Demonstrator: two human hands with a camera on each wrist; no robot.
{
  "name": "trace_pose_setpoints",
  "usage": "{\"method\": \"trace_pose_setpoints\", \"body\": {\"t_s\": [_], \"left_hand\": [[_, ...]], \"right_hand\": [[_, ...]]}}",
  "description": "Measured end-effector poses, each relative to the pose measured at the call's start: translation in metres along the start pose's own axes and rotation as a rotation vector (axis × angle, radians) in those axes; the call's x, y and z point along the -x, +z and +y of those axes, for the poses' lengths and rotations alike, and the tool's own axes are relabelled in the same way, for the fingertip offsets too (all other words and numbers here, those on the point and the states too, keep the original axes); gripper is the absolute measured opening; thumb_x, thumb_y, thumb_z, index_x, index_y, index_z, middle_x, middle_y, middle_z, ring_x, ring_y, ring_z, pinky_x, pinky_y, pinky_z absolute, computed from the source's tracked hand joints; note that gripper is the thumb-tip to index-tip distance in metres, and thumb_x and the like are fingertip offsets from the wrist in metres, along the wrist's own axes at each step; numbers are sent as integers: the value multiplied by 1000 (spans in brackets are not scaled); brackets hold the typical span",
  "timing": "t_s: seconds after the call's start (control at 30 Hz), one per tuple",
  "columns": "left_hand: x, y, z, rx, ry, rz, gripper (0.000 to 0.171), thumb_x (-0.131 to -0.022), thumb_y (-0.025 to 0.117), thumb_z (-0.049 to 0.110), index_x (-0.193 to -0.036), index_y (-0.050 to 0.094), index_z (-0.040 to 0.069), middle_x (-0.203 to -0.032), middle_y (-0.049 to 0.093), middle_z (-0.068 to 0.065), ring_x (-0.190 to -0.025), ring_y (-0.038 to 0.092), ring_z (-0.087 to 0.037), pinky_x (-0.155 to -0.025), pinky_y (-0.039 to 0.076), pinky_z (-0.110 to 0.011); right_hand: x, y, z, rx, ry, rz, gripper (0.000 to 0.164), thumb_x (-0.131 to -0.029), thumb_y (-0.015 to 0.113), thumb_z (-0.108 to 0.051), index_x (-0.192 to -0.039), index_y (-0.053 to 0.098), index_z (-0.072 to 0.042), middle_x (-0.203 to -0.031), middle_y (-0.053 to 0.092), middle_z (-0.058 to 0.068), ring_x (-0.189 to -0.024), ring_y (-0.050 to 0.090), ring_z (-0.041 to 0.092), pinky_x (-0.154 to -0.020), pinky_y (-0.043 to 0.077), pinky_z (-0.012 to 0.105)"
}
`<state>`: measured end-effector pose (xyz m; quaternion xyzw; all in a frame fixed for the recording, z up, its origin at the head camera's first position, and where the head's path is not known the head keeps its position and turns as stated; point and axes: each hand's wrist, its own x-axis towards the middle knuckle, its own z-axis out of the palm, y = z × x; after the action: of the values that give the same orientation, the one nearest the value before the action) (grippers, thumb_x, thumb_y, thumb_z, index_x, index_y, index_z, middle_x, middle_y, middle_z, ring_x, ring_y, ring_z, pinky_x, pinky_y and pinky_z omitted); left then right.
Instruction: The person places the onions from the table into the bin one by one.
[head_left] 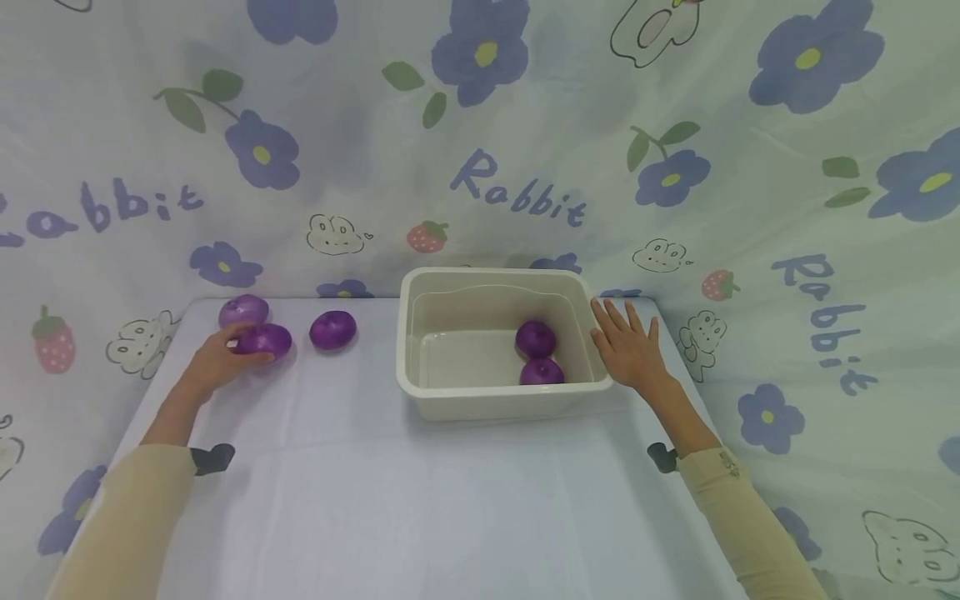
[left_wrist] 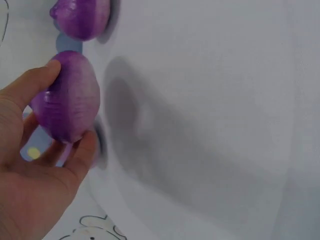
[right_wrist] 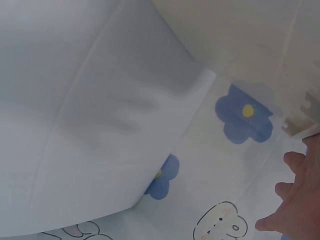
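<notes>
At the far left of the table, my left hand (head_left: 212, 360) pinches a purple onion (head_left: 270, 342) between thumb and fingertips. The left wrist view shows this onion (left_wrist: 77, 100) held off the cloth, its shadow falling apart from it. Just behind it lies a second onion (head_left: 243, 310), and a third (head_left: 333, 330) lies to its right. My right hand (head_left: 633, 352), fingers spread and straight, rests at the right rim of a cream plastic bin (head_left: 495, 402). Inside the bin, two onions (head_left: 536, 339) sit against each other on the right side.
A white cloth (head_left: 480, 500) covers the table. Behind and beside it hangs a curtain (head_left: 345, 150) printed with flowers and rabbits, close to the table's back edge (head_left: 375, 298). The bin's walls stand well above the tabletop.
</notes>
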<state>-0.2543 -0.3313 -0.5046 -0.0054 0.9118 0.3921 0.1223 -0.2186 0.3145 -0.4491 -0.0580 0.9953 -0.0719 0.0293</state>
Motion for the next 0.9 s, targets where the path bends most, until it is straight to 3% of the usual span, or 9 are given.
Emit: {"method": "trace_pose_setpoints", "body": {"t_s": [0.2, 0.4, 0.6, 0.73, 0.83, 0.9], "left_hand": [[0, -4, 14, 38, 79, 24, 88, -93, 72, 27, -153, 18, -9, -147, 17, -47, -130, 23, -67, -100, 29, -76], [-2, -7, 40, 42, 142, 66, 84, -90, 75, 20, -150, 26, -11, -145, 22, -45, -129, 30, -62, -100, 33, -73], [-1, -7, 72, 54, 134, 35, 93, -90, 76, 23, -155, 17, -7, -149, 14, -41, -132, 27, -60, -101, 33, -73], [2, -4, 92, 54, 178, 40, 90, -88, 78, 22, -154, 23, -4, -145, 25, -37, -125, 38, -54, -93, 44, -64], [5, -4, 106, 60, 193, 25, 88, -87, 79, 22, -154, 25, 1, -145, 33, -31, -126, 40, -51, -90, 46, -61], [6, -4, 116, 84, 197, -2, 89, -88, 79, 22, -155, 23, 3, -150, 32, -29, -131, 36, -52, -94, 43, -66]], "right_hand": [[0, 1, 2, -12, -1, 1, 61, -108, 23, -46, -162, 12, -19, -165, 12, 12, -150, -5, 40, -110, -12, 69], [1, 1, 3, -20, -11, 6, 61, -108, 24, -46, -162, 13, -19, -165, 11, 11, -149, -2, 42, -110, -12, 69], [1, 1, 3, -21, -10, 3, 61, -108, 23, -46, -162, 13, -19, -165, 11, 11, -150, -2, 41, -110, -13, 69], [1, 1, 3, -29, -13, 4, 61, -108, 24, -45, -162, 13, -19, -165, 12, 12, -150, -4, 40, -110, -13, 68], [1, 1, 4, -36, -18, 6, 60, -108, 25, -44, -161, 13, -18, -165, 14, 13, -150, -5, 40, -110, -14, 69], [1, 2, 4, -34, -21, 7, 61, -108, 25, -44, -161, 13, -18, -165, 14, 13, -149, -5, 40, -110, -13, 69]]}}
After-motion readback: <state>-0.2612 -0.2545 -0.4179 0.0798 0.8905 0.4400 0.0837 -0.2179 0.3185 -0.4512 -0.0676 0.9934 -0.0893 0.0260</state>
